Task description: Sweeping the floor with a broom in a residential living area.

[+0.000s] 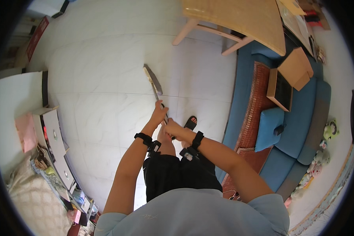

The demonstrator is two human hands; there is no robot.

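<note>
I hold a broom (153, 80) by its thin handle, with the long head resting on the pale tiled floor (106, 59) ahead of me. My left hand (159, 111) is closed around the handle higher in the view, closer to the head. My right hand (173, 128) grips it lower, nearer my body. Black strapped devices are on both forearms. My sandalled right foot (191, 122) shows just beyond my right hand.
A wooden table (232, 11) stands ahead right. The blue sofa (299, 106) along the right holds a cushion (268, 129), an open cardboard box (275, 78) and several plush toys (330, 129). Cabinets (55, 137) and a beige-covered bed (31, 196) line the left.
</note>
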